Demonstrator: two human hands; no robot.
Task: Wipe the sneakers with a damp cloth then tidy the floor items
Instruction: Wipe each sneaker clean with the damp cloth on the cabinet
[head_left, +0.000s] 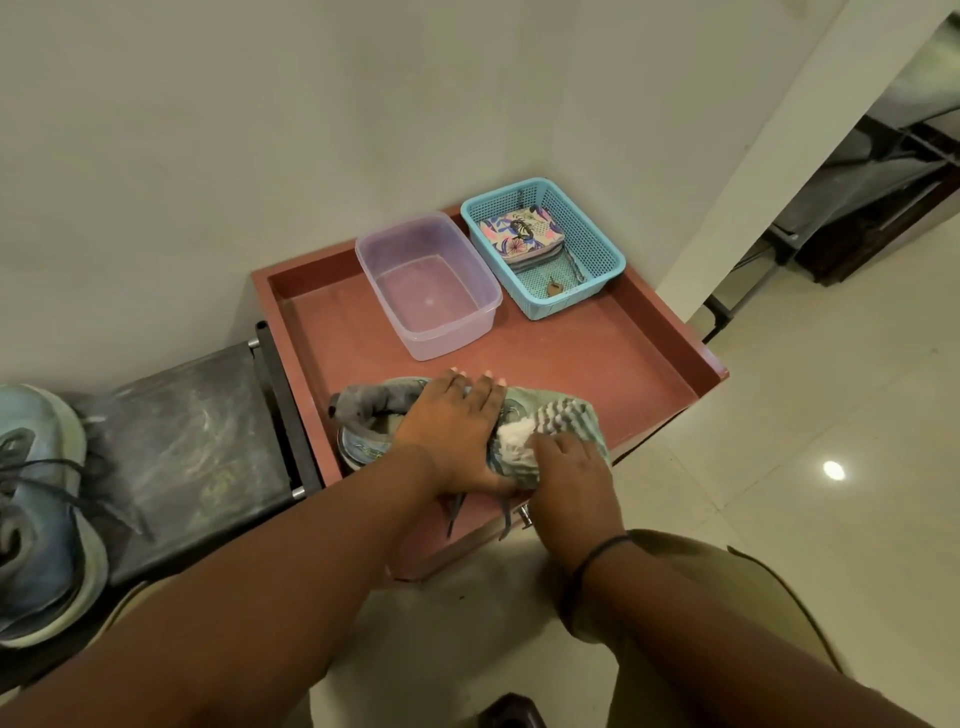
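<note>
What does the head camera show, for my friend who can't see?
Two hands clean a sneaker on a red tray: the left hand holds it, the right hand rubs it with a cloth. Behind sit a tub and a blue basket.

This looks like a home, likely an entryway corner: glossy cream floor tiles (779, 415), plain painted walls (208, 130), and a low red cabinet top (597, 358) pushed into the corner, with a blue basket (597, 244) of small personal items at its far right corner and a dark shoe rack (197, 441) alongside its left edge.
</note>
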